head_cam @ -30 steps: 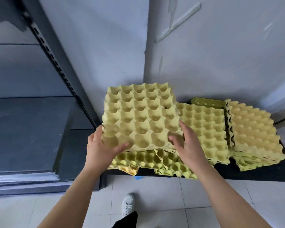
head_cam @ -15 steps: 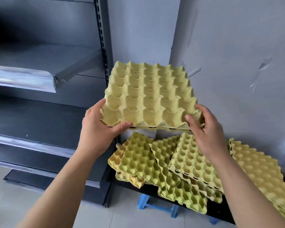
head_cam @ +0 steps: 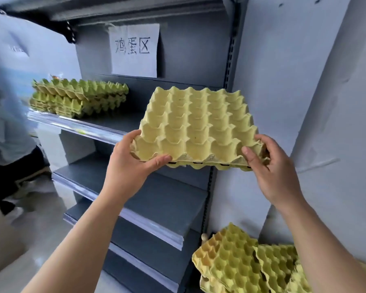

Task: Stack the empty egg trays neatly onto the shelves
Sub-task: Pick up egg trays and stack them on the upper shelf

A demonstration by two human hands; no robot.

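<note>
I hold a small stack of yellow egg trays [head_cam: 199,127] level in front of the grey shelving unit. My left hand [head_cam: 131,168] grips its near left corner and my right hand [head_cam: 270,166] grips its near right corner. The held trays hover just right of and slightly below the upper shelf [head_cam: 106,126]. A green-yellow stack of egg trays [head_cam: 78,98] rests on the left part of that shelf. More loose egg trays [head_cam: 241,265] lie in a messy pile low at the right.
A paper sign [head_cam: 134,49] with handwritten characters hangs on the shelf's back panel. Lower grey shelves [head_cam: 163,208] step out below. Another person [head_cam: 6,127] stands at the left edge. A grey wall [head_cam: 304,81] borders the shelf unit's right upright.
Both hands have lifted the trays from the low pile up and left to the height of the upper shelf. My view has tilted upward, bringing the sign and the shelved stack into sight.
</note>
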